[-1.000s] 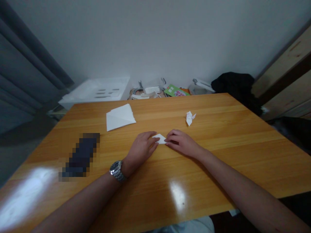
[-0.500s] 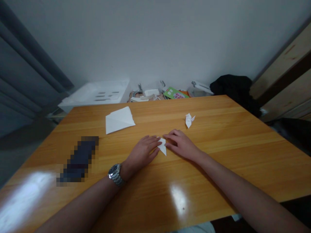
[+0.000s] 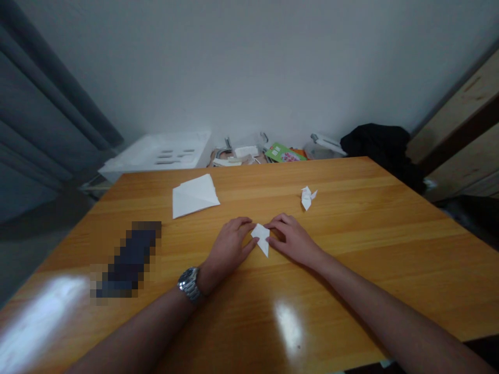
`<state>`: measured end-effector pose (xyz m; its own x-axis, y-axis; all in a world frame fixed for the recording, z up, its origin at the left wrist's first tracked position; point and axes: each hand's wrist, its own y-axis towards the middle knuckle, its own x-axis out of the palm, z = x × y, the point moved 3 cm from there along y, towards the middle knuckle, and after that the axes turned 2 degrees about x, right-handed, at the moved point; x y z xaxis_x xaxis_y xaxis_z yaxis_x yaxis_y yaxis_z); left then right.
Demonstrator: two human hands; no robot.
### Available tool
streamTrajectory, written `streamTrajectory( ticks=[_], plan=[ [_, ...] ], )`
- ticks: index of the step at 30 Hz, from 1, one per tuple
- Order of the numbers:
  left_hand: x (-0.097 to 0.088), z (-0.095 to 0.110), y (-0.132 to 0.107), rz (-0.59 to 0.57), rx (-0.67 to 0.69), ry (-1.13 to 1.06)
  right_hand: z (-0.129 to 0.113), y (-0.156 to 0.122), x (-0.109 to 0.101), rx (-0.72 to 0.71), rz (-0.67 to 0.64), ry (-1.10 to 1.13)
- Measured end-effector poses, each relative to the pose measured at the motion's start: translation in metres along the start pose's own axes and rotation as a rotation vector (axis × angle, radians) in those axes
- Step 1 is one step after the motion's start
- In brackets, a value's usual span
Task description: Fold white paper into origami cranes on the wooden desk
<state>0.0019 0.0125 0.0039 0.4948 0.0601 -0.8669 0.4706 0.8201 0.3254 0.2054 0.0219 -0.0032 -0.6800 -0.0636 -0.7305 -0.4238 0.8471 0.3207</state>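
A small piece of folded white paper (image 3: pixel 262 237), kite-shaped with its long point toward me, lies on the wooden table (image 3: pixel 331 311). My left hand (image 3: pixel 233 241), with a metal watch (image 3: pixel 189 283) on its wrist, holds the paper's left edge between thumb and fingers. On the opposite edge, the thumb and fingertips of my right hand (image 3: pixel 291 235) grip the paper too. Beyond my right hand sits a small folded paper figure (image 3: pixel 307 198). A stack of white paper sheets (image 3: pixel 195 196) rests beyond my left hand.
A pixelated dark object (image 3: pixel 130 259) lies at the left of the table. Behind the far edge are a white plastic tray (image 3: pixel 156 150), a green booklet (image 3: pixel 284 153), a clear container (image 3: pixel 325 149) and a black cloth (image 3: pixel 378 145).
The fingers of my left hand have drawn back from over the paper to its left edge, so more of the paper shows. The whole view has shifted slightly.
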Motion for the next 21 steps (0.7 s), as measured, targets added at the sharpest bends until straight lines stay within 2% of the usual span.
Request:
streamTrajectory(
  ticks=[5, 14, 18, 21],
  plan=[
    [0.0012, -0.0024, 0.0009, 0.013, -0.01, -0.062, -0.0001, 0.0, 0.0023, 0.016, 0.005, -0.011],
    [-0.0024, 0.0019, 0.0033, 0.015, -0.078, -0.203, -0.0055, 0.0017, 0.0035, 0.128, 0.007, 0.052],
    [-0.0027, 0.0018, 0.0046, 0.049, -0.142, -0.379, -0.0029, 0.0024, 0.0038, 0.171, 0.021, 0.195],
    [-0.0008, 0.0017, 0.0049, 0.113, -0.207, -0.57, -0.0023, 0.0032, 0.0063, 0.239, 0.025, 0.42]
  ],
)
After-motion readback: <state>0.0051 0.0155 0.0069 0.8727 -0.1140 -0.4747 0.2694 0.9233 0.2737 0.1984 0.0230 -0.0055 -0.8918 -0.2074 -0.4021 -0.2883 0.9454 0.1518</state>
